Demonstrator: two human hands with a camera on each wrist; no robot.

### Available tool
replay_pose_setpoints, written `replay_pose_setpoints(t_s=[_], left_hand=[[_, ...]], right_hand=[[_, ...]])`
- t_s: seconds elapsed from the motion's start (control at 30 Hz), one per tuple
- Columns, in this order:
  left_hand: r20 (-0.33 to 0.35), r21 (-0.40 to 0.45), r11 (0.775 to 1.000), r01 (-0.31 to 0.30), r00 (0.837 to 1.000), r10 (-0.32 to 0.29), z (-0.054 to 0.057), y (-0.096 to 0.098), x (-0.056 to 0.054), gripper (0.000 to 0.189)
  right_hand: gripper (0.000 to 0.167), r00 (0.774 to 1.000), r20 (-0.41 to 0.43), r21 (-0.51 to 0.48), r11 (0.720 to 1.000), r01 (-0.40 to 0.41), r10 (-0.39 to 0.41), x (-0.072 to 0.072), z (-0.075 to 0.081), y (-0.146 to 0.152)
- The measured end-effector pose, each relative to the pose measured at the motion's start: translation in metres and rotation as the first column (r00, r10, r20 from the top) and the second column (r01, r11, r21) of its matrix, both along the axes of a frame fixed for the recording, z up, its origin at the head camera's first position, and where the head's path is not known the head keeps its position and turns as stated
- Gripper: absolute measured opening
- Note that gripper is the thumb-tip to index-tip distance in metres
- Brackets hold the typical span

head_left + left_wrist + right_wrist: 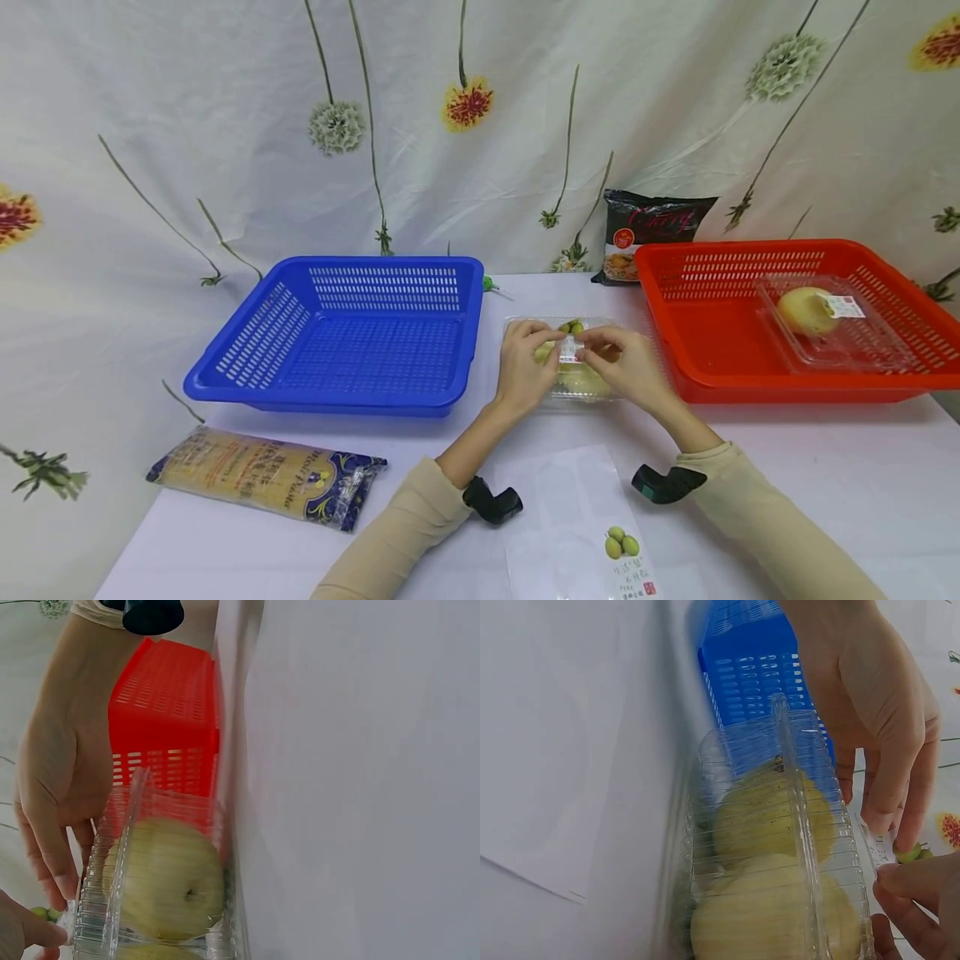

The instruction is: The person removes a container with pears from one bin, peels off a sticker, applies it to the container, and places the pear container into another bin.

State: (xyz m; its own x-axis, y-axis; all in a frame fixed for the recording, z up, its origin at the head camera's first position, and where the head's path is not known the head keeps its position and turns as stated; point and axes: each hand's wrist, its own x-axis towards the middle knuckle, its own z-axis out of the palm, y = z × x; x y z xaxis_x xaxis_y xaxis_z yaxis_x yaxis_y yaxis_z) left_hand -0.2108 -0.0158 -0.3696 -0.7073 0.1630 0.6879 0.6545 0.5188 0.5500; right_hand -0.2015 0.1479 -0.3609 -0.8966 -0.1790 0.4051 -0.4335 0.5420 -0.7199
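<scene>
In the head view a clear plastic box (585,387) with yellowish pears stands on the table between two baskets. Over its lid is a small white label (570,350) printed with green fruit. My left hand (527,367) pinches the label's left edge between thumb and fingers. From the other side, my right hand (628,367) pinches the right edge. Through the clear side the wrist views show a pear (174,877) close up. The label (877,847) sits right at the lid's surface, partly covered by fingertips.
A blue basket (465,367) stands left and a red basket (682,385) right, holding another boxed pear (806,311). Behind is a black curry packet (652,229). A pasta bag (262,475) lies front left. A label sheet (570,508) lies between my forearms.
</scene>
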Motion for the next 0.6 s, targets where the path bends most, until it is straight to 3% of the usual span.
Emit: replay_pose_setpoints(t_s=[0.6], left_hand=[[0.016,-0.004,1.000,-0.014,1.000,0.014,-0.0051,-0.0001,-0.0014,0.023]], right_hand=[[0.021,0.998,-0.062,0.015,1.000,-0.020,0.021,-0.0018,-0.0049,-0.0044]])
